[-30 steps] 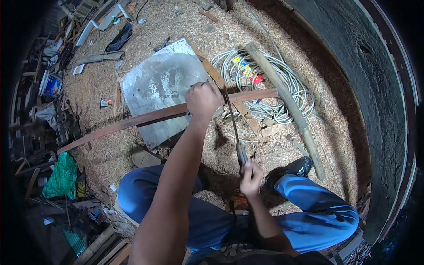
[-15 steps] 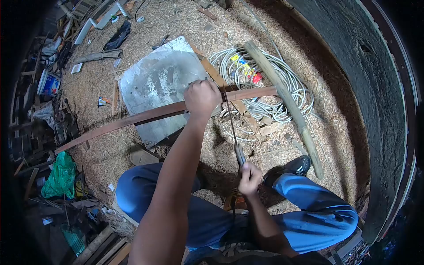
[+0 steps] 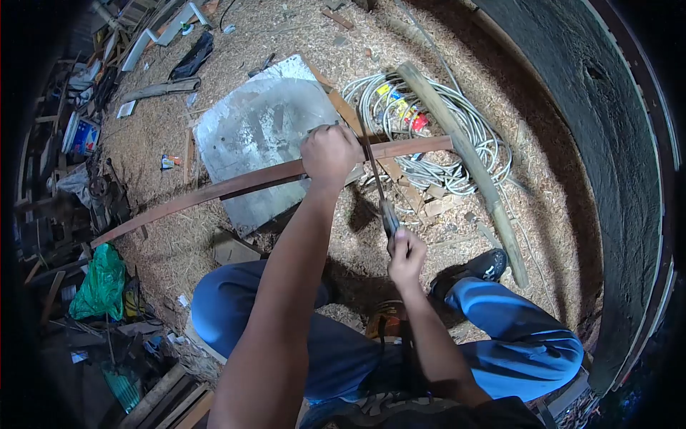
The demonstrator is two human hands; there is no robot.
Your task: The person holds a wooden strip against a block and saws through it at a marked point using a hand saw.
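A long reddish-brown wooden strip [image 3: 414, 146] lies across the view over a grey-white metal-topped block [image 3: 246, 129]. My left hand [image 3: 331, 154] is closed around the strip near the block's right edge. Just right of that hand, a handsaw [image 3: 376, 177], seen nearly edge-on, crosses the strip. My right hand [image 3: 408, 256] grips the saw's handle, low and nearer to my body. How deep the blade sits in the wood cannot be made out.
A coil of grey cable [image 3: 493, 154] lies to the right, with a rough wooden pole [image 3: 468, 154] across it. Wood shavings cover the floor. A green plastic bag [image 3: 100, 286] and clutter line the left side. My shoe [image 3: 489, 266] is near the pole's lower end.
My right hand and the saw have moved forward, away from my body, along the blade's line. My left hand keeps its grip on the strip.
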